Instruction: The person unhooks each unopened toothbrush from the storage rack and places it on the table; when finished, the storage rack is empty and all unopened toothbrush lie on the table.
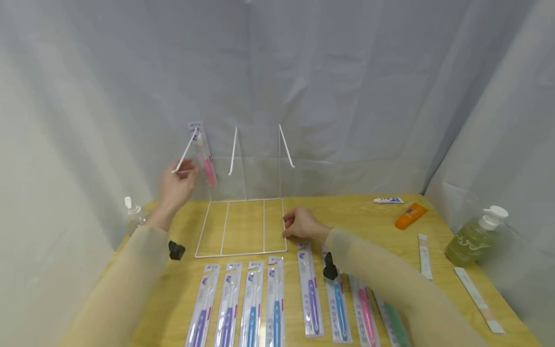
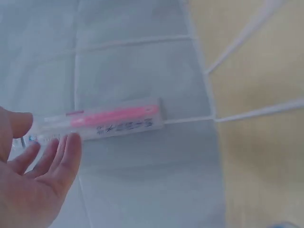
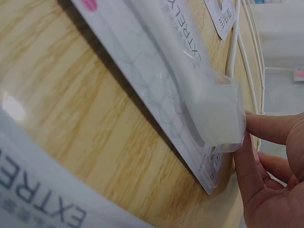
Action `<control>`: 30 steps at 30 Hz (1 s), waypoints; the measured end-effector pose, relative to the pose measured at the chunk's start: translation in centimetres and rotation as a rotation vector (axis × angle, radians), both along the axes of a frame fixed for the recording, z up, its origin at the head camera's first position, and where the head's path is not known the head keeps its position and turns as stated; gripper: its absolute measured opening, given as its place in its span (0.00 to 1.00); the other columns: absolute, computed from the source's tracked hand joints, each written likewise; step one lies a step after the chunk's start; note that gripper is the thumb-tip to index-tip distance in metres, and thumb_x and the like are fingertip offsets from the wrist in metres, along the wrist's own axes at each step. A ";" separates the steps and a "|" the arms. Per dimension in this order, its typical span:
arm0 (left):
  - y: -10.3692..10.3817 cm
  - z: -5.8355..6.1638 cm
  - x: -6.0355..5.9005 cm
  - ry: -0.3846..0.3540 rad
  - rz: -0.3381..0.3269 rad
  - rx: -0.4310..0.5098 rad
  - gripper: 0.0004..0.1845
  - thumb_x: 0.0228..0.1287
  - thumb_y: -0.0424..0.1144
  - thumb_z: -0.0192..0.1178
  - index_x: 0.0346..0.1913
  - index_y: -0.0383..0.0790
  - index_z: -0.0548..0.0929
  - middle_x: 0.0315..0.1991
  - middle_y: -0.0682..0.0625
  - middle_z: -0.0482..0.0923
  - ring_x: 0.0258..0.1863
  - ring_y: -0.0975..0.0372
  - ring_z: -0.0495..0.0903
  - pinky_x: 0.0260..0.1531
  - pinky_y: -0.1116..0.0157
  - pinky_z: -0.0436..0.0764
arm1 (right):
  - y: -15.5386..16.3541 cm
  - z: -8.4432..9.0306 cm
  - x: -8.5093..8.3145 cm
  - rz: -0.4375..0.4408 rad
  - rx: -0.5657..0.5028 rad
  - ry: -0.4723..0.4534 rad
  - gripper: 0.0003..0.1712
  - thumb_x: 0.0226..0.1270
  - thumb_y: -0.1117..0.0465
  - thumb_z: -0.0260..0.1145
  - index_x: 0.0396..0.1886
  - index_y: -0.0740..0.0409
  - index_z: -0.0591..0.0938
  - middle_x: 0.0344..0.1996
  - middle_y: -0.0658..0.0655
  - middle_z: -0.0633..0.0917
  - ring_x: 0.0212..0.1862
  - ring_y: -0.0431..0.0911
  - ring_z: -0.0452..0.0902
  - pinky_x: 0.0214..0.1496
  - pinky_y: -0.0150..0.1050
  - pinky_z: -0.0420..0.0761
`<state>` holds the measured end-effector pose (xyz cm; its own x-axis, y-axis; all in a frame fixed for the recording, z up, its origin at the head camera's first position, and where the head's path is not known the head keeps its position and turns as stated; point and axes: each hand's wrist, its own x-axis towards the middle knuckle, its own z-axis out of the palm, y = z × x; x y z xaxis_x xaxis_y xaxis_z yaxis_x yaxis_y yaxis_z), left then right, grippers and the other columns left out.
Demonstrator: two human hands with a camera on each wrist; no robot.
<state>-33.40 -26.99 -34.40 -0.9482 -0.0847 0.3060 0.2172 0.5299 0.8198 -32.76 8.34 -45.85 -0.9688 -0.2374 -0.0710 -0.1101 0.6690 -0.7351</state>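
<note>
A wire display rack (image 1: 253,253) with several white prongs stands on the table. On its left prong hangs a packaged pink toothbrush (image 1: 205,159), also seen in the left wrist view as a pink toothbrush pack (image 2: 116,116). My left hand (image 1: 177,185) is beside that prong, slightly blurred, its fingers (image 2: 71,156) loosely bent and holding nothing. My right hand (image 1: 303,224) pinches the right side wire of the rack's base. In the right wrist view, the thumb and fingers (image 3: 247,171) meet behind the head end of a packaged toothbrush (image 3: 213,114), which partly hides the grip.
Several packaged toothbrushes, such as a blue one (image 1: 276,303) and a purple one (image 1: 312,299), lie in a row at the front. On the right are an orange tube (image 1: 410,215), a toothpaste tube (image 1: 388,200), two sachets and a pump bottle (image 1: 472,241). A clear bottle (image 1: 135,217) stands left.
</note>
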 end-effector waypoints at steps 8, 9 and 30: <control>0.1 1.6 -3.9 0.055 0.189 0.039 0.23 0.83 0.41 0.61 0.71 0.31 0.80 0.66 0.35 0.85 0.62 0.50 0.85 0.69 0.56 0.88 | -0.7 -0.6 0.1 0.040 -0.028 0.020 0.30 0.56 0.69 0.87 0.60 0.70 0.89 0.37 0.55 0.92 0.36 0.39 0.80 0.40 0.25 0.82; 0.0 1.7 -4.1 0.036 0.198 0.051 0.22 0.83 0.40 0.62 0.70 0.31 0.81 0.63 0.38 0.86 0.58 0.54 0.84 0.64 0.60 0.88 | -0.8 -0.6 0.1 0.043 -0.030 0.017 0.30 0.57 0.69 0.87 0.61 0.70 0.89 0.36 0.55 0.91 0.36 0.39 0.80 0.39 0.25 0.81; 0.3 1.9 -2.6 0.088 0.041 0.012 0.17 0.83 0.36 0.59 0.61 0.23 0.82 0.49 0.38 0.87 0.38 0.71 0.77 0.37 0.81 0.82 | -1.0 -0.4 -0.7 0.041 -0.011 0.020 0.31 0.57 0.70 0.86 0.62 0.71 0.88 0.37 0.55 0.91 0.35 0.39 0.80 0.38 0.25 0.83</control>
